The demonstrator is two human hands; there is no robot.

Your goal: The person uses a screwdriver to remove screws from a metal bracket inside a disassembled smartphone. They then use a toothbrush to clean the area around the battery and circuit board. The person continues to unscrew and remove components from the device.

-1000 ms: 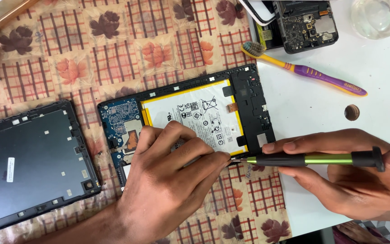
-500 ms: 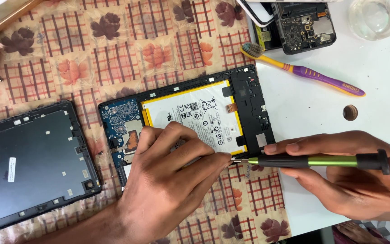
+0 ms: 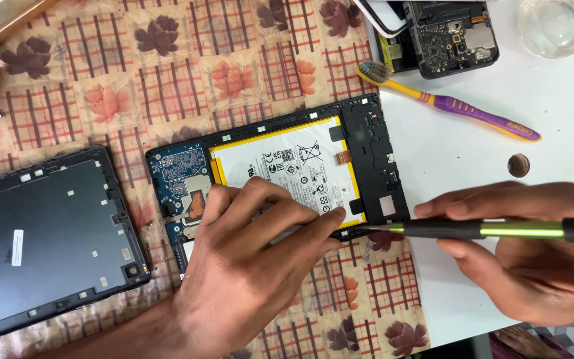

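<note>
— What do the person's hands have hold of?

— The right hand [image 3: 533,259] is closed around a screwdriver [image 3: 493,230] with a black and green handle, thumb below and fingers along the top. The tool lies nearly level, its tip touching the lower right edge of the opened tablet [image 3: 280,173]. The left hand [image 3: 254,266] holds nothing; it lies flat, fingers spread, pressing on the lower half of the tablet, its fingertips [image 3: 337,214] just beside the screwdriver tip.

— And where does the tablet sit?

— About the middle of the worktop, slightly tilted, on a tablecloth [image 3: 167,73] patterned with leaves and checks. Its right end meets the edge of a white board [image 3: 473,166] that covers the right side. Inside it a white battery [image 3: 287,163] with a yellow rim fills the centre, and a blue circuit board [image 3: 181,179] sits at its left end.

— What else lies about?

— The tablet's dark back cover [image 3: 41,239] rests at the left edge, inner face up. On the white board a toothbrush [image 3: 453,103] with a yellow and purple handle lies slantwise near the tablet's upper right corner. An opened phone [image 3: 446,33] sits at the far edge, a clear glass [image 3: 556,26] in the far right corner, and a small brown disc [image 3: 518,165] lies near the right hand.
</note>
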